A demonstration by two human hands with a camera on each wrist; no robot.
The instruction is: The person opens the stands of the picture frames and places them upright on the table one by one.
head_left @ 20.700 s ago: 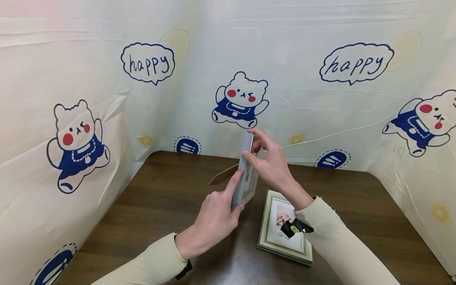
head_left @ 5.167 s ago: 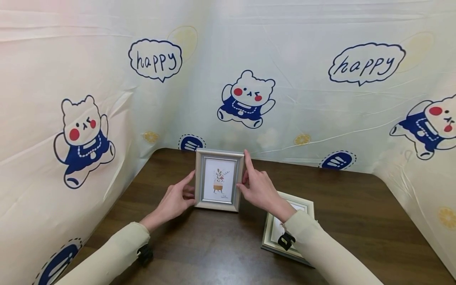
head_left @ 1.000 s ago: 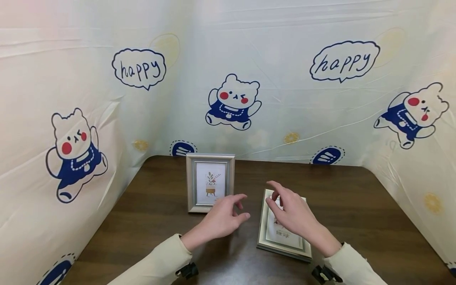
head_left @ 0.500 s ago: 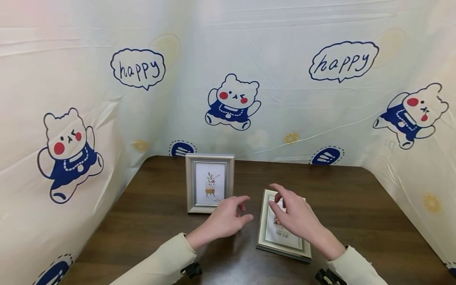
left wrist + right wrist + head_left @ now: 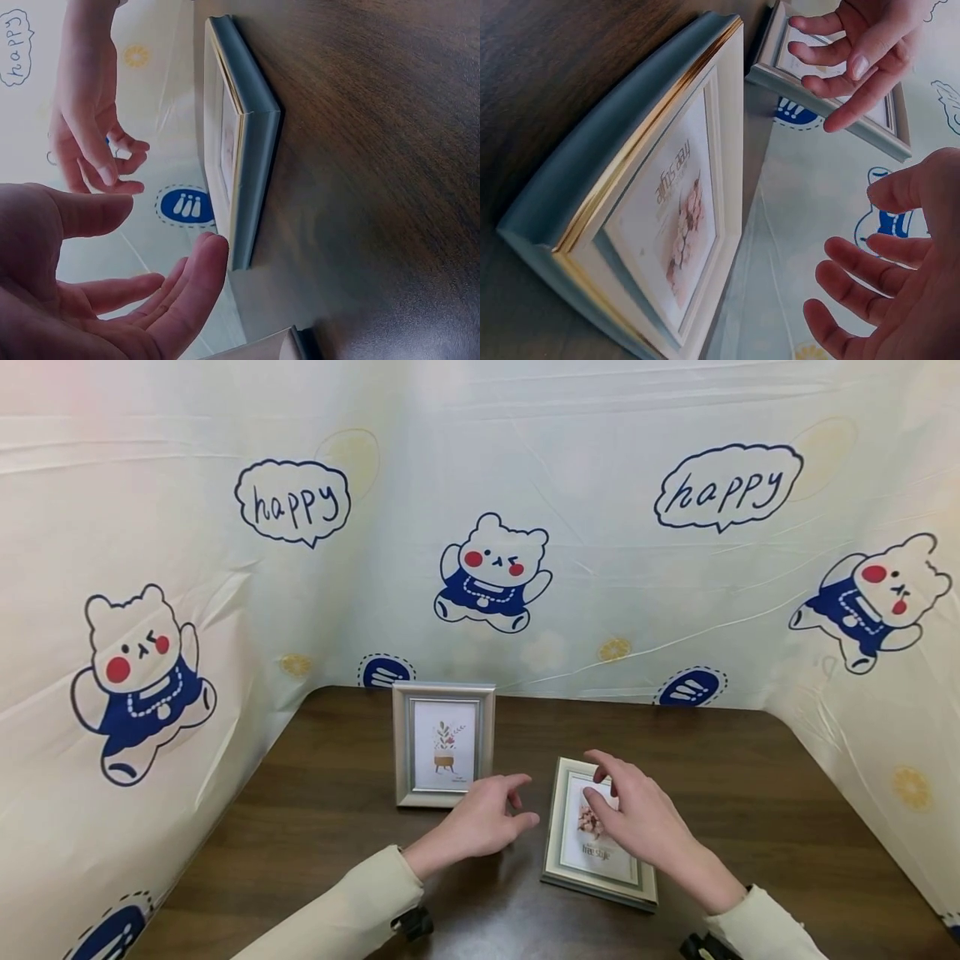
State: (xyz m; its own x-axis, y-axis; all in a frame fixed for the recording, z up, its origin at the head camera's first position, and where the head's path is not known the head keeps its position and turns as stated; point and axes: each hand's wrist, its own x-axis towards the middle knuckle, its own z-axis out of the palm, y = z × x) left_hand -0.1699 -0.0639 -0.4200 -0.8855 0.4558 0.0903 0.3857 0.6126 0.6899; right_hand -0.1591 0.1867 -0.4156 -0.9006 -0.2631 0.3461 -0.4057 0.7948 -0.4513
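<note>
A silver picture frame [image 5: 402, 760] stands upright toward the back of the table, showing a drawing of a potted plant. My left hand [image 5: 483, 817] is in front of its lower right corner, fingers relaxed and holding nothing. A second picture frame [image 5: 553, 852], cream with a gold line and blue-green sides, lies face up to the right; its picture has pink flowers and "free style" lettering. Over it hovers my right hand [image 5: 637, 814], fingers loosely bent, with a gap to the frame in the right wrist view. That hand covers part of the picture in the head view.
The dark wooden table [image 5: 300, 843] has rounded far corners. A pale curtain [image 5: 585, 485] printed with bears and "happy" bubbles hangs around its back and sides. Black straps with small devices sit at both wrists.
Earlier both hands held the silver frame, first edge-on with its back leg out, then upright; they have let go of it. In the last second both hands drifted slightly right.
</note>
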